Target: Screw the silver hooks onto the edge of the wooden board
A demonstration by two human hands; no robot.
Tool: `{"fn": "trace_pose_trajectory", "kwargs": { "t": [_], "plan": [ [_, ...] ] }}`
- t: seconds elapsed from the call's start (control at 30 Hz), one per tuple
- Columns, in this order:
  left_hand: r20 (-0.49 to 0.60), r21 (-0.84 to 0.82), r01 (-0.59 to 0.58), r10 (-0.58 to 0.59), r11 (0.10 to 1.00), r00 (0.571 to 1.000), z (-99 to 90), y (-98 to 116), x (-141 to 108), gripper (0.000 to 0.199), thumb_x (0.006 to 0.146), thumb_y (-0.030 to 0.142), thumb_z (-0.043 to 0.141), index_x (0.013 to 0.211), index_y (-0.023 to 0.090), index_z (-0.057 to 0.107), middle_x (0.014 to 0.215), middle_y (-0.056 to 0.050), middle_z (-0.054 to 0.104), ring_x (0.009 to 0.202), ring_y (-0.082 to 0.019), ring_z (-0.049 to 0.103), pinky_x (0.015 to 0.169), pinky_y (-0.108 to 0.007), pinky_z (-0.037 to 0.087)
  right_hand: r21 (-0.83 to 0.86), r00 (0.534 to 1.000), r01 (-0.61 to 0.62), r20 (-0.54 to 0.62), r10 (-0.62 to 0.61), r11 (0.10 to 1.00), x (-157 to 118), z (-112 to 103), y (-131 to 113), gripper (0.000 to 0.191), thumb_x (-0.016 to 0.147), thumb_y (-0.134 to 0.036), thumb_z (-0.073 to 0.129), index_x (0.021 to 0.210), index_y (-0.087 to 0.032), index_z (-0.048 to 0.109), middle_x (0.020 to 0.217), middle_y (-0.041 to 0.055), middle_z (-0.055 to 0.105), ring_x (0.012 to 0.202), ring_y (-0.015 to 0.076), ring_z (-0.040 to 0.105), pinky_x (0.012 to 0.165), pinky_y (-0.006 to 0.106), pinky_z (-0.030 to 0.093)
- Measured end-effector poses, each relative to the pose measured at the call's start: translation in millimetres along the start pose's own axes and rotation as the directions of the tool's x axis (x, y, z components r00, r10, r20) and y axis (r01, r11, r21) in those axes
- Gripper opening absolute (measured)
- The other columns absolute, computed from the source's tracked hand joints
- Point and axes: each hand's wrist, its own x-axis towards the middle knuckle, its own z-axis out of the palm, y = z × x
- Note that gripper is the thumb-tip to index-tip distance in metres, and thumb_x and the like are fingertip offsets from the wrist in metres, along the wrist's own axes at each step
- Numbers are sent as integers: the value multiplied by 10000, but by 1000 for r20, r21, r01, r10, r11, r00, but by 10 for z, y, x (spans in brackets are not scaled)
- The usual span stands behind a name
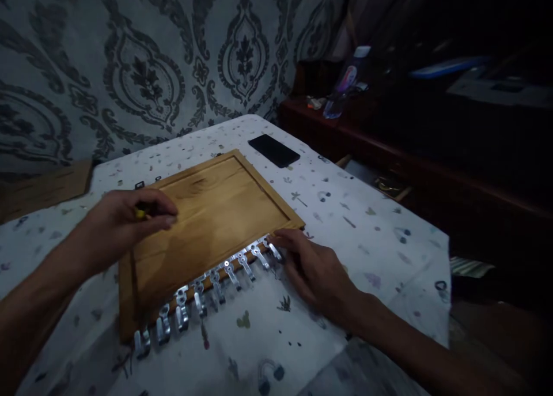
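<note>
A wooden panel (216,203) with a raised frame lies flat on the table. Along its near edge runs a metal hook rail (227,265) with several curved silver hooks pointing toward me. My left hand (125,220) hovers over the panel's left part, thumb and fingers pinched together. Something small and yellow (139,213) shows inside that hand; its kind is hidden by the fingers. My right hand (313,269) holds the rail's right end against the panel's near right corner, fingertips on the last hook.
The table wears a white patterned cloth (371,229). A black phone (274,150) lies beyond the panel. Brown cardboard (47,188) is at the left by the wallpapered wall. On a dark red cabinet (358,128) at the right stands a plastic bottle (345,85), above an open drawer (375,183).
</note>
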Motion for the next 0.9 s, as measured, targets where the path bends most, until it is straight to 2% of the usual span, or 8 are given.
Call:
{"fn": "trace_pose_trajectory", "kwargs": {
  "t": [0.07,0.13,0.3,0.47,0.57,0.73,0.9],
  "plan": [
    [176,-98,-32,49,995,983,260,238,49,143,654,329,721,682,190,710,666,12,687,615,-113,589,571,-178,442,19,1000,9,-7,-9,1000,11,-12,-3,344,851,-56,383,1173,-176,394,974,114,740,772,198,722,640,294,570],
    [325,-154,-45,94,987,941,483,381,93,99,704,288,687,718,191,698,688,14,673,629,-106,580,571,-176,433,39,1000,15,4,-15,999,17,-24,-4,335,856,-53,379,1167,-175,393,963,111,737,793,196,721,648,289,571],
    [448,-230,48,62,972,892,843,482,175,81,728,235,622,680,172,635,627,33,578,590,-91,503,533,-185,393,72,999,-16,38,13,997,-6,-28,16,368,860,-46,382,1210,-159,391,1014,111,726,830,191,708,677,290,568],
    [492,-247,113,24,962,870,973,521,227,81,714,234,633,692,156,637,637,29,610,575,-100,533,522,-198,412,78,998,-35,62,30,996,-27,-22,24,363,849,-44,378,1192,-157,413,965,98,725,781,187,695,656,290,560],
    [504,-214,85,36,973,863,1038,537,241,64,716,214,633,701,157,657,652,20,644,598,-112,562,543,-208,425,74,998,-38,58,34,997,-19,-24,23,357,846,-44,382,1182,-159,420,954,100,724,778,190,698,649,294,564],
    [466,-161,-18,92,987,880,1164,507,267,50,731,201,644,746,168,679,700,17,674,670,-129,594,641,-236,450,93,999,-23,33,20,995,-15,-15,34,357,856,-47,382,1198,-142,416,999,131,722,830,207,705,664,327,586],
    [469,-164,-39,113,986,876,1228,485,286,64,752,231,651,734,170,643,721,14,678,702,-139,603,661,-247,451,107,997,-60,48,55,992,-29,-13,29,389,848,-36,383,1219,-146,419,1022,129,728,876,204,708,708,343,598]
  ]
}}
